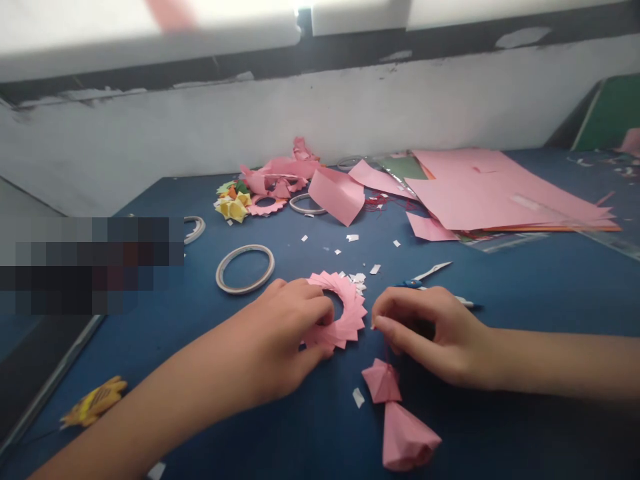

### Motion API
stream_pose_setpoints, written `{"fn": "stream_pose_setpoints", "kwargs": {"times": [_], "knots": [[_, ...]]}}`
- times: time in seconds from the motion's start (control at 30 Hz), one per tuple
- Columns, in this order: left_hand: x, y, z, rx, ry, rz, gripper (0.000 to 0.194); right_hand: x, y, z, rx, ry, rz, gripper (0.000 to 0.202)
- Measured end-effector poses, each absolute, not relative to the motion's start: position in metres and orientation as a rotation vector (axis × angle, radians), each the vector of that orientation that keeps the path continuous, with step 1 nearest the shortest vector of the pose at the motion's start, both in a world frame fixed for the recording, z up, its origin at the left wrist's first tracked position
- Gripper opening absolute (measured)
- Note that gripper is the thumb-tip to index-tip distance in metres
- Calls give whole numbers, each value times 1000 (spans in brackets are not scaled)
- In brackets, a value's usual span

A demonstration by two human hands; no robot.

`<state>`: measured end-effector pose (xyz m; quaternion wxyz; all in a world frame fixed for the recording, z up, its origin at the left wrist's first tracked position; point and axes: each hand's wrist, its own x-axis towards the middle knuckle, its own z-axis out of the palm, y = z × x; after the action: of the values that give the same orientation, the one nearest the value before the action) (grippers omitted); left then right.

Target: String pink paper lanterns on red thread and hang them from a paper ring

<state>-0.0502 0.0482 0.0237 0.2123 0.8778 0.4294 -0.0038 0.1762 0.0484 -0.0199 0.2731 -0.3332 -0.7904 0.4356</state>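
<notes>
A folded pink paper ring (353, 312) with a pointed outer edge lies on the blue table. My left hand (285, 327) grips its left side, thumb below and fingers curled into the hole. To the right of the ring, my right hand (445, 337) pinches the end of a thin red string (387, 352) between thumb and forefinger. From that string hang a pink paper star (383, 381) and, below it, a pink folded paper bell (406, 440), both close to the tabletop. Scissors (433, 272) with blue parts lie behind my right hand, which partly hides them.
A tape roll (219, 275) lies beyond my left forearm. Small white paper scraps (375, 269) are scattered about. Pink paper sheets (500, 193) lie at the back right, and paper flowers (233, 208) at the back left. A yellow figure (95, 403) rests near my left forearm.
</notes>
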Motion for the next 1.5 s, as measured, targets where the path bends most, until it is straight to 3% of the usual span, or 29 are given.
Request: {"fn": "stream_pose_setpoints", "kwargs": {"times": [0.07, 0.2, 0.3, 0.43, 0.67, 0.83, 1.0, 1.1, 1.33, 1.5], "knots": [[-51, 49, 22, 2444, 1159, -9, 2, 176, 51, -23, -857, -2198, 874, 10], [-55, 50, 25, 2420, 1119, 59, 16, 175, 52, -26, -819, -2212, 672, 7], [-65, 56, 35, 2446, 1171, 215, 26, 175, 52, -27, -811, -2211, 624, 7], [-78, 71, 41, 2550, 1472, 256, 19, 175, 52, -28, -823, -2214, 618, 7], [-72, 74, 21, 2884, 1273, -42, 57, 175, 51, -28, -891, -2234, 624, 9], [-66, 70, 23, 2942, 1301, -48, 35, 175, 51, -28, -883, -2223, 624, 8], [-60, 68, 19, 3001, 1162, -30, 31, 174, 52, -27, -879, -2223, 603, 10], [-56, 66, 16, 2958, 1196, -53, 16, 174, 52, -27, -885, -2225, 572, 9], [-51, 62, 18, 2790, 1217, -36, 21, 174, 52, -26, -891, -2229, 548, 8], [-55, 62, 19, 2622, 1192, 12, 7, 174, 51, -27, -892, -2225, 548, 8]]}}
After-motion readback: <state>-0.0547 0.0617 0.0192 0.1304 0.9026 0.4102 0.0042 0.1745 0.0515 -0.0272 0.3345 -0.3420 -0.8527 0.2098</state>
